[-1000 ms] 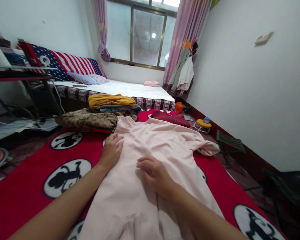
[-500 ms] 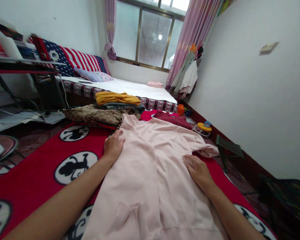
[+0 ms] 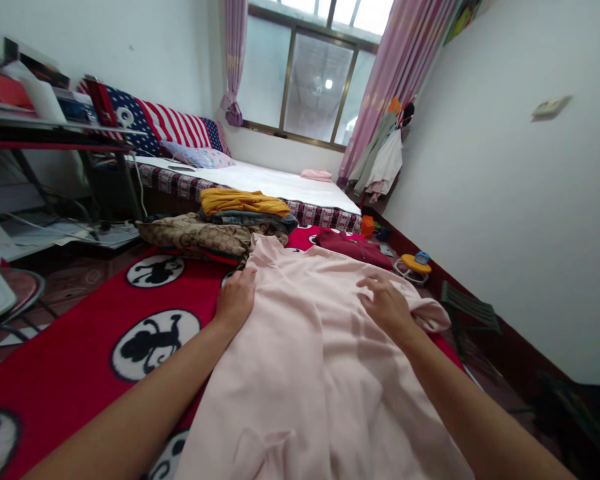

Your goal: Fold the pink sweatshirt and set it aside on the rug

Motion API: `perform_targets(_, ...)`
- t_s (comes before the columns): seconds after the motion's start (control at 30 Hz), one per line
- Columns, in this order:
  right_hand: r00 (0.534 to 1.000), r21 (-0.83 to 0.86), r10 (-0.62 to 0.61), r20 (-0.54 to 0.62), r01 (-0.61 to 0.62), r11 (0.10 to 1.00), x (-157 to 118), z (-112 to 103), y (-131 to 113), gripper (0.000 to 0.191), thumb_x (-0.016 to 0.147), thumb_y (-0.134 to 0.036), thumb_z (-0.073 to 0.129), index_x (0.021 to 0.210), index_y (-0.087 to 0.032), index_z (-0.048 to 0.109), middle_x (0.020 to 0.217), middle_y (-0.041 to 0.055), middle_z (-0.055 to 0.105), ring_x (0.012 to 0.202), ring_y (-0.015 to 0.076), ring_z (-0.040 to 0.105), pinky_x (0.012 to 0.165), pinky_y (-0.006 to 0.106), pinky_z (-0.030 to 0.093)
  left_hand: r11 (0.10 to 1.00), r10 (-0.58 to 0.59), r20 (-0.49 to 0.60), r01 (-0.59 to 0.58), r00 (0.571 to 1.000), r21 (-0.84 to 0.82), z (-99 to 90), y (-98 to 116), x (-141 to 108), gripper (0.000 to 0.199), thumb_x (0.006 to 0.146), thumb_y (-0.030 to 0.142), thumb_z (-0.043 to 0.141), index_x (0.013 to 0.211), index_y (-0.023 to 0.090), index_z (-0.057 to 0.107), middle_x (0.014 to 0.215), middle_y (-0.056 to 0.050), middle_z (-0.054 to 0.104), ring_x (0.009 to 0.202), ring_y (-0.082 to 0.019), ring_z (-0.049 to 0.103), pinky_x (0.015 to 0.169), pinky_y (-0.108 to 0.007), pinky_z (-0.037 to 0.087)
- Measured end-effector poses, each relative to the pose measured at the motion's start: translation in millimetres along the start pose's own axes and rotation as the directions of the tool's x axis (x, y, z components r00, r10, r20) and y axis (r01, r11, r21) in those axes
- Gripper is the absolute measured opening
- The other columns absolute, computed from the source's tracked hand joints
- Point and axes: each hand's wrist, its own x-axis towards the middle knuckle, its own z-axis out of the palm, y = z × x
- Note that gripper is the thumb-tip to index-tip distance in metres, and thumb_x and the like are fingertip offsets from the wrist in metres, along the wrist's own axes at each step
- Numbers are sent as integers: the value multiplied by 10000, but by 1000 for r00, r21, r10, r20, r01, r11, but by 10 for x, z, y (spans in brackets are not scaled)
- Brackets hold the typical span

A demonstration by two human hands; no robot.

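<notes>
Left hand (image 3: 236, 299) lies flat, fingers together, on the left edge of the pink shirt (image 3: 310, 373), gripping nothing. Right hand (image 3: 386, 307) rests open, fingers spread, on the shirt near its right sleeve. The shirt is spread on a red blanket (image 3: 80, 360). Beyond it: folded clothes (image 3: 240, 207), a bed (image 3: 275, 183), a window (image 3: 315, 80).

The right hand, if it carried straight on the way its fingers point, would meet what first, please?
Probably the maroon garment, beyond the pink garment that the right hand rests on; depth is hard to judge.
</notes>
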Motion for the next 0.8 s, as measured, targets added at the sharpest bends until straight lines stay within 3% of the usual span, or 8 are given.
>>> perform_targets(0.1, 998, 112, 34, 51, -40, 993, 446, 274, -170, 394, 853, -220, 565, 1246, -185, 575, 1344, 110, 499, 965, 198, 633, 834, 296, 478, 994, 58, -36, -61, 998, -93, 18, -19, 4, 373, 832, 84, 488, 1177, 190, 583, 1123, -95, 608, 1021, -242, 589, 887, -337, 483)
perform_targets(0.23, 968, 92, 228, 106, -238, 967, 930, 652, -205, 798, 815, -307, 664, 1496, -173, 270, 1529, 170, 280, 1233, 295, 517, 946, 355, 443, 978, 105, -52, -112, 993, -173, 48, -36, 19, 352, 829, 72, 474, 1128, 184, 622, 1118, -99, 600, 1058, -245, 571, 935, -367, 481)
perform_targets(0.33, 927, 124, 347, 140, -364, 923, 1108, 866, -132, 1019, 749, -426, 733, 1534, -179, 132, 1450, 199, 397, 1217, 311, 531, 902, 360, 453, 980, 102, -48, -108, 994, -166, 87, -48, 31, 374, 841, 100, 488, 1185, 185, 607, 1171, -110, 586, 1073, -264, 571, 938, -400, 485)
perform_targets(0.4, 924, 146, 356, 138, -375, 916, 1127, 960, -85, 967, 703, -468, 758, 1494, -185, 279, 1279, 177, 564, 1104, 309, 598, 830, 347, 460, 984, 82, -34, -86, 996, -157, 113, -60, 32, 432, 848, 134, 511, 1270, 206, 562, 1240, -112, 565, 1083, -278, 577, 913, -408, 500)
perform_targets(0.5, 944, 171, 313, 107, -328, 929, 1081, 992, -36, 469, 740, -478, 703, 1117, -204, 657, 960, 101, 691, 918, 271, 643, 736, 305, 433, 973, 104, -33, -108, 994, -205, 123, -63, 31, 441, 854, 132, 505, 1282, 222, 564, 1206, -101, 592, 1041, -259, 609, 872, -376, 518)
perform_targets(0.6, 940, 251, 333, -75, -306, 918, 1097, 889, 33, 299, 870, -457, 519, 866, -205, 679, 839, 64, 683, 810, 217, 621, 693, 281, 406, 918, 255, -152, -289, 955, -272, 75, -4, 87, 321, 869, 124, 489, 1115, 212, 675, 1094, -86, 618, 1005, -221, 615, 883, -328, 510)
perform_targets(0.7, 820, 407, 422, -386, -259, 876, 1253, 753, 143, 338, 901, -412, 422, 899, -177, 664, 874, 76, 673, 812, 215, 596, 734, 298, 422, 882, 346, -327, -424, 879, -205, 32, 111, 255, 287, 901, 181, 488, 1074, 234, 711, 1126, -80, 594, 1048, -216, 582, 936, -327, 486)
perform_targets(0.8, 811, 424, 461, -360, -298, 855, 1381, 750, 214, 391, 871, -355, 454, 1149, -130, 613, 1080, 139, 645, 1011, 263, 576, 891, 361, 425, 936, 300, -305, -341, 904, -87, 89, 200, 455, 373, 896, 153, 469, 1189, 265, 671, 1216, -78, 568, 1096, -233, 548, 967, -350, 473)
